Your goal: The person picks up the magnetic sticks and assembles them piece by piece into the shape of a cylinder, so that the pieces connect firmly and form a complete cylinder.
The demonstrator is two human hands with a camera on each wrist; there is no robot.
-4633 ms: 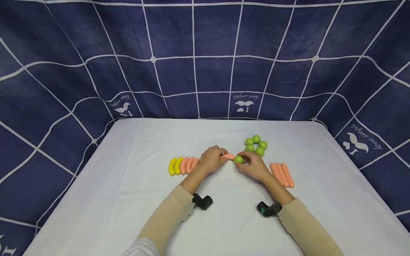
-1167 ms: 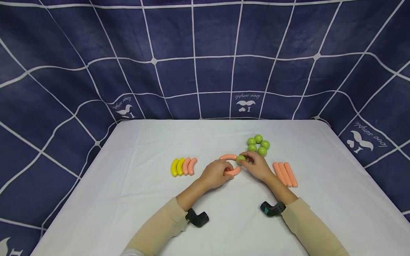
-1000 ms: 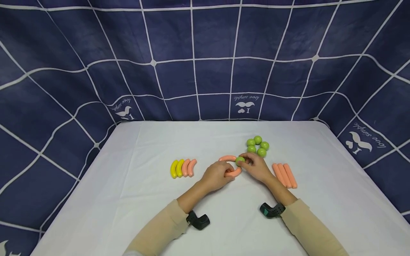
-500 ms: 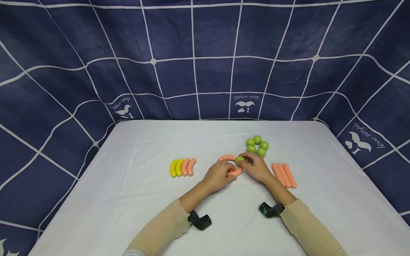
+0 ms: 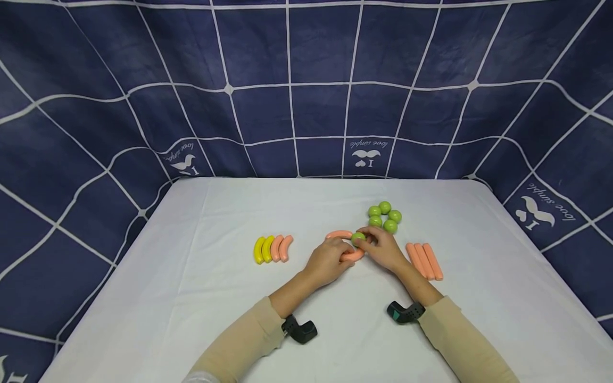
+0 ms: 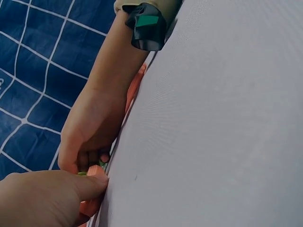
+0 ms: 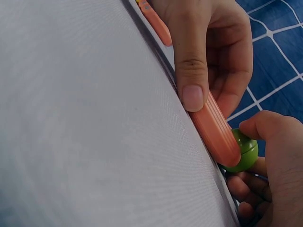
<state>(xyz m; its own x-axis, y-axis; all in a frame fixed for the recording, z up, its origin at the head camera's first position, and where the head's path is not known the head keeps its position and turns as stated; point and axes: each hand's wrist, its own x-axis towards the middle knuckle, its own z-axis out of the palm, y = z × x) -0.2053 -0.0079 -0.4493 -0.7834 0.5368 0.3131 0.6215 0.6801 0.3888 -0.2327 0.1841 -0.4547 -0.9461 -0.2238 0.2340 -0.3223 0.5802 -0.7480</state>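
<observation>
My left hand [image 5: 329,259] pinches a curved, ribbed salmon-pink piece [image 5: 353,255] between thumb and fingers. In the right wrist view that curved piece [image 7: 215,132] has its end against a green ball [image 7: 248,150]; whether the two are joined I cannot tell. My right hand [image 5: 383,247] holds the green ball [image 5: 357,238] with thumb and fingers. A second curved salmon-pink piece [image 5: 339,234] extends left from the ball, behind the left hand. The left wrist view shows the ball mostly hidden by the fingers.
Several green balls [image 5: 390,226] form a cluster behind the right hand. Three straight salmon-pink sticks [image 5: 425,261] lie right of it. Left of the hands sit two yellow curved pieces [image 5: 263,250] and two salmon-pink curved pieces [image 5: 281,248], on a white-covered table [image 5: 215,319].
Since the oldest frame, my left hand has let go of the first curved piece and taken another from the row. Lately it has edged right, bringing this piece to the ball. My right hand stays.
</observation>
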